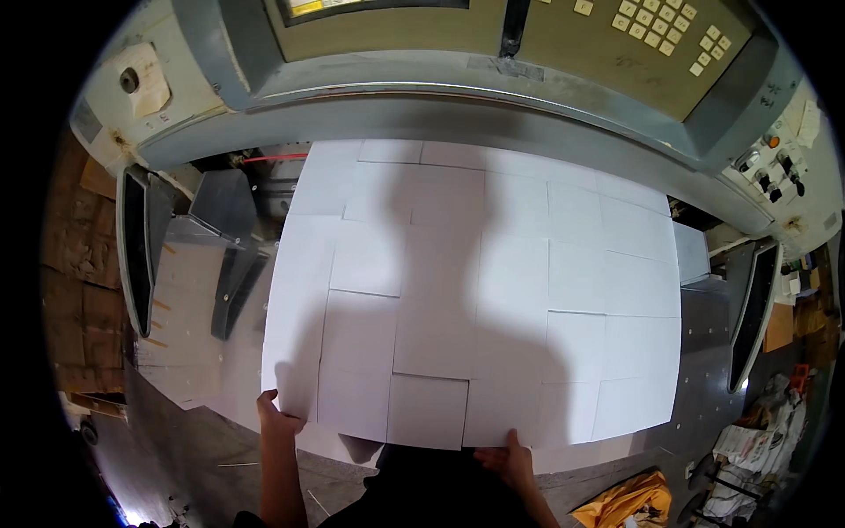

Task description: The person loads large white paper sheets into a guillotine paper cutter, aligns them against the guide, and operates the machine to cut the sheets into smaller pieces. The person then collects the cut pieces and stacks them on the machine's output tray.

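A broad white paper layer (515, 282) lies across the machine table, divided by straight lines into several rectangles; whether it is one scored sheet or separate sheets side by side, I cannot tell. My left hand (280, 417) is closed on its near left corner. At the near edge, right of the middle, my right hand (509, 459) pinches the paper, its thumb on top and its other fingers partly hidden below. A dark shadow falls over the middle of the paper.
A grey machine body (440, 110) spans the far side, with a keypad (656, 22) above. Angled metal side guards (135, 251) flank the table, the other guard (755, 312) at right. On the floor lie an orange bag (627, 503) and white sacks (761, 431). Cardboard (88, 255) stands far left.
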A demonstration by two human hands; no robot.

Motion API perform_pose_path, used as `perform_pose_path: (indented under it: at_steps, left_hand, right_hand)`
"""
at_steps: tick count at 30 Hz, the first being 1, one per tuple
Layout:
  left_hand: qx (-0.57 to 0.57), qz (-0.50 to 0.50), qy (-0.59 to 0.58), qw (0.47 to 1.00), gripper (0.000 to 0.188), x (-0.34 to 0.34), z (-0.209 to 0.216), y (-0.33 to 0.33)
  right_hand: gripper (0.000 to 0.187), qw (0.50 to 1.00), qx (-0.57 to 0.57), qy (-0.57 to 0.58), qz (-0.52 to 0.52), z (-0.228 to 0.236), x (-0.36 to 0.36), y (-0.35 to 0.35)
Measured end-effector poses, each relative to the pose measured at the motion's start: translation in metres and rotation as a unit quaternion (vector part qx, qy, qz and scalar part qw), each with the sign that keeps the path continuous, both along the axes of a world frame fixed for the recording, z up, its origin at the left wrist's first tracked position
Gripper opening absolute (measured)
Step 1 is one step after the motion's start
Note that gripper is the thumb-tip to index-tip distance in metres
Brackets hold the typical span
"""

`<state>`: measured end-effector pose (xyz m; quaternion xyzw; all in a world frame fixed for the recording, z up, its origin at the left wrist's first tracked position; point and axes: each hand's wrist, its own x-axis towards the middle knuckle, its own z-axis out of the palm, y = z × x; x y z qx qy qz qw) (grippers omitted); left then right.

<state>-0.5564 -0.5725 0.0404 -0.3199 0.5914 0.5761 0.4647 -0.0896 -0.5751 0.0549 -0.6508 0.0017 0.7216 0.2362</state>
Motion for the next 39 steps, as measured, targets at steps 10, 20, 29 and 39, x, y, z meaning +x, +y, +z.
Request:
perform_pose_path:
  at_steps: [10,20,29,39]
  left_hand:
    - [0.126,0.043,-0.068,0.989,0.046,0.040,0.013,-0.072]
    - [0.193,-0.136,-0.233,0.943,0.071,0.102,0.026,-0.034]
    - [0.122,-0.150,-0.246,0.950,0.069,0.099,0.027,-0.006]
    - [0.217,-0.157,-0.163,0.950,0.067,0.113,0.023,-0.057]
  right_hand:
    - [0.057,0.983,0.017,0.143,0.114,-0.002,-0.005,-0.016]
    - [0.055,0.953,0.005,0.290,0.085,-0.025,-0.108,-0.009]
    - [0.051,0.984,0.024,0.174,0.018,-0.022,-0.127,-0.010]
    - [0.057,0.969,0.076,0.229,0.047,-0.018,-0.095,-0.025]
